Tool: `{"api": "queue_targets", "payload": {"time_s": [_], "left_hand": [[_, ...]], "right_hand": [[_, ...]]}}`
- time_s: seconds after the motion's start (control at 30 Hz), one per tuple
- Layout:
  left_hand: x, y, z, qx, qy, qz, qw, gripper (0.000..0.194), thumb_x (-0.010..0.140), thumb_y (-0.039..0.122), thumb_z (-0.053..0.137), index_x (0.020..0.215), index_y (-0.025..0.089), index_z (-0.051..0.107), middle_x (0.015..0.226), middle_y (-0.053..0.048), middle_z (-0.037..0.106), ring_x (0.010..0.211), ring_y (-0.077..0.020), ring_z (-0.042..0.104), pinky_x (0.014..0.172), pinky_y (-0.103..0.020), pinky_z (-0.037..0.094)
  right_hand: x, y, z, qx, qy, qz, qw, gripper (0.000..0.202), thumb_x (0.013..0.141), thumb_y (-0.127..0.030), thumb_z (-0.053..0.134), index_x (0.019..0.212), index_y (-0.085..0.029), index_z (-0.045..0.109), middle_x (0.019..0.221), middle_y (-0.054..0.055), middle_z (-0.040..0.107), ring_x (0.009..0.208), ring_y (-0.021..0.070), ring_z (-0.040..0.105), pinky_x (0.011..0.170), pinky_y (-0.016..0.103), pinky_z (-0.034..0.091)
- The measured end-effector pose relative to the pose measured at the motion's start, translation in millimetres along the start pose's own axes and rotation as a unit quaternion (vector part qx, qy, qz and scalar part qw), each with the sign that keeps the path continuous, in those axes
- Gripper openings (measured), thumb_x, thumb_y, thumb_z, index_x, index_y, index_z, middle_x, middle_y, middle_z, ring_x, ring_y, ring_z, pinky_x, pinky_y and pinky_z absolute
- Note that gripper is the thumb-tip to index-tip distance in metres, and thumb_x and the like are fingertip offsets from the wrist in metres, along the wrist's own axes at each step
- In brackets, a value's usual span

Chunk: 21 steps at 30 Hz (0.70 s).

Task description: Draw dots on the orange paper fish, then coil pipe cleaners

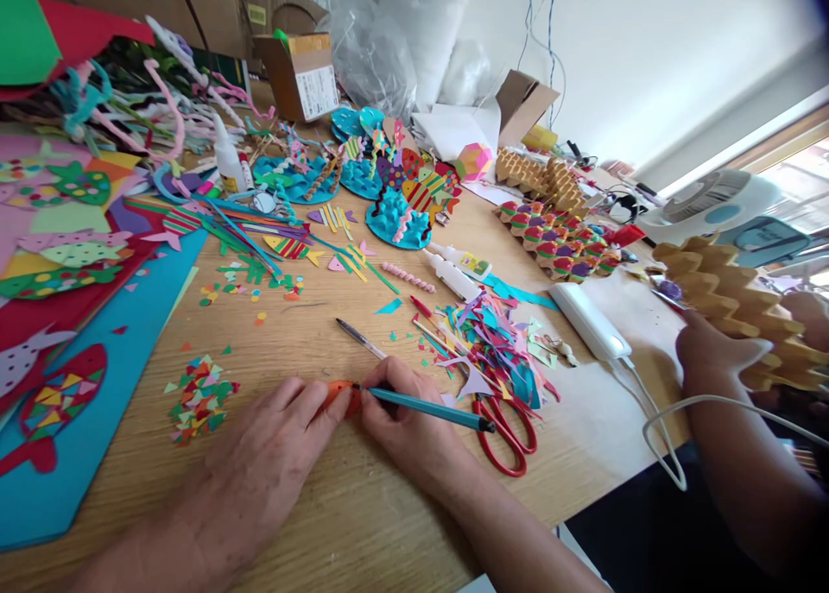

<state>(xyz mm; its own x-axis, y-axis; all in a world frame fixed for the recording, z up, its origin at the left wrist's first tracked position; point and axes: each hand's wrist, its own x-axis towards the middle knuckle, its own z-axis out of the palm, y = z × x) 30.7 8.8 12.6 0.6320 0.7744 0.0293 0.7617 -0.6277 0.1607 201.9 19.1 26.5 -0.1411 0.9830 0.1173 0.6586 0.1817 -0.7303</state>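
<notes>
Small orange paper piece [338, 394] at lower centre of frame, flat on the bench [311, 507]. Pinned there under fingertips of left hand [272, 442], fingers spread narrow and pressing down; likely to stop the piece sliding under the tool. Teal pencil-like tool [427, 407] gripped in right hand [405, 412], fingers closed around the shaft near the tip, tip touching the right edge of the orange piece. Shaft laid low and slanting toward lower right, consistent with fine marking or scoring work; which of the two, cannot tell.

Just beside right hand, toward the right: red-handled scissors [509, 438], lying on the bench, teal shaft crossing over the handles. Just above the hands: a second thin pen [359, 338], loose. Right of that, heap of coloured paper offcuts [498, 351], near enough to catch the tool's back end. Left of left hand: small pile of paper confetti [200, 396], apart from the work.

Left edge of frame: blue sheet [78, 455] with red fish shapes, overhanging the bench edge. Centre, farther back: glue bottles [453, 274] lying down, blue discs with paper decorations [395, 217]. Upper centre: cardboard box [301, 75].

Right of frame: another person's hand [712, 351] holding a tan egg carton [731, 304]; white power bank [589, 321] with cable trailing to the lower right. Well apart from the orange piece, no obstruction seen.
</notes>
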Motion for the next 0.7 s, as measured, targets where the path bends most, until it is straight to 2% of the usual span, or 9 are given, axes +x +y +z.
{"api": "queue_targets", "payload": {"time_s": [0.7], "left_hand": [[0.6,0.2,-3.3,0.008,-0.020,-0.002,1.000,0.050,0.081,0.000,0.036,0.125,0.018,0.049,0.102,-0.006,0.061,0.089,-0.0231,0.052,0.076,-0.038,0.048]], "right_hand": [[-0.2,-1.2,-1.2,-0.012,0.001,0.007,1.000,0.009,0.069,-0.013,0.048,0.065,-0.020,0.047,0.056,-0.003,0.053,0.050,0.0103,0.046,0.050,0.020,0.036]]}}
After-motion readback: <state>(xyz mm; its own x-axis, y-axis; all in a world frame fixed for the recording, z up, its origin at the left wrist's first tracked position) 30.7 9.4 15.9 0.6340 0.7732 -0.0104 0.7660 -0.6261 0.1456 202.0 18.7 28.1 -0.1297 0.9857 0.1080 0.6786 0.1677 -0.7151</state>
